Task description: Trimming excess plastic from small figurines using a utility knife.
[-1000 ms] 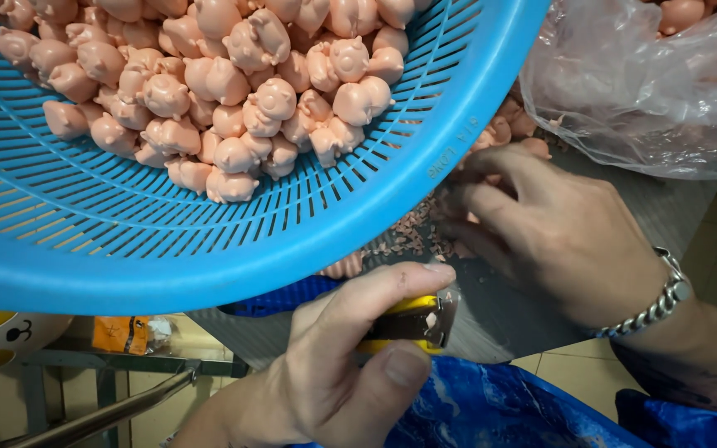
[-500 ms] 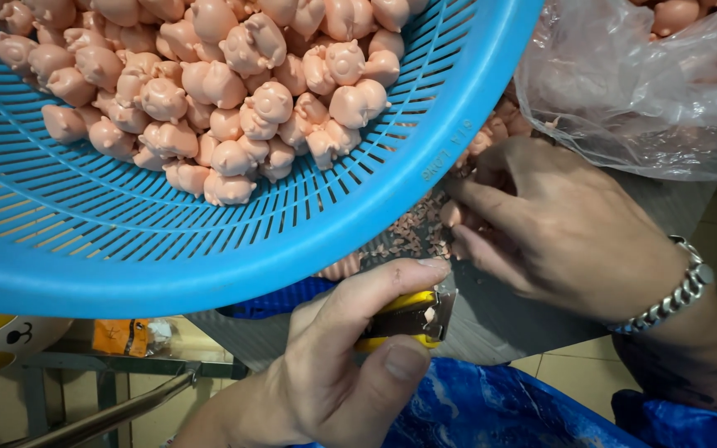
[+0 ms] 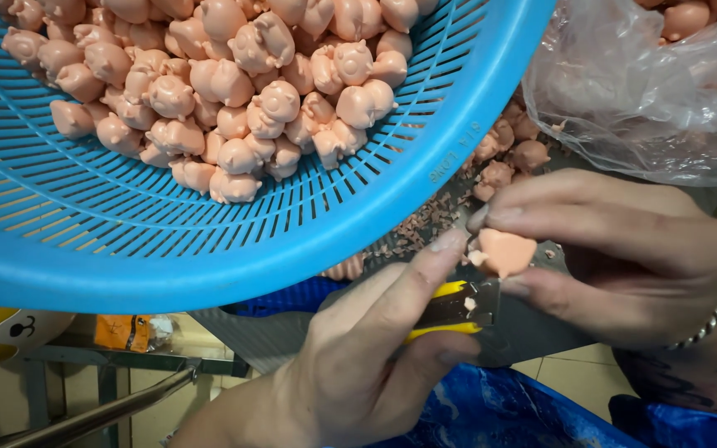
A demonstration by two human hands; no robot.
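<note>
My right hand [image 3: 624, 257] is closed around one small pink pig figure [image 3: 505, 251], pinched between thumb and fingers just below the rim of the big blue basket [image 3: 209, 249]. My left hand [image 3: 358, 365] is wrapped around a yellow-handled cutter [image 3: 450, 305], index finger stretched along its top so the fingertip nearly meets the figure; the metal tip of the cutter sits right under the pig, and it looks to be touching it, though my fingers hide the exact contact. Inside the basket, toward its upper side, lies a heap of the same pink pig figures [image 3: 234, 83]. Just outside the basket's right rim, a few more pigs [image 3: 504, 149] lie loose, with pink shavings [image 3: 417, 228] scattered on the grey surface [image 3: 275, 336] between the rim and my hands. Further right of the basket, a clear plastic bag [image 3: 649, 91] holds more figures. Below the basket, under my wrists, is crumpled blue plastic sheeting [image 3: 524, 415].
</note>
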